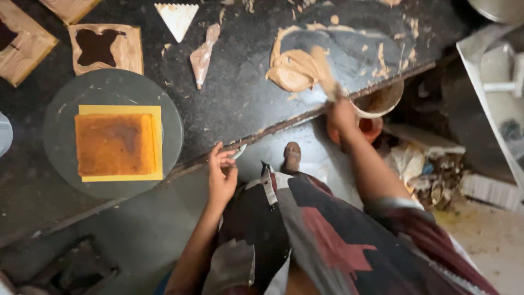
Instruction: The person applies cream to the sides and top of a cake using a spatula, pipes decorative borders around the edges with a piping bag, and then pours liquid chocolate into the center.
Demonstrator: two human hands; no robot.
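A: From the head view, what's in hand?

B: The right hand (343, 113), closed round a blurred spatula (326, 76), seems to be scraping tan cream (297, 68) across the black counter (234, 98) toward its edge, just above a small bowl (382, 101).

A: And the left?

B: The left hand (221, 177) rests at the counter edge, fingers loosely curled, pinching something small I cannot make out. A square cake (114, 143) sits on the round turntable (60, 104), well left of the cream.

A: Next?

B: Likely a steady sweep into the bowl.
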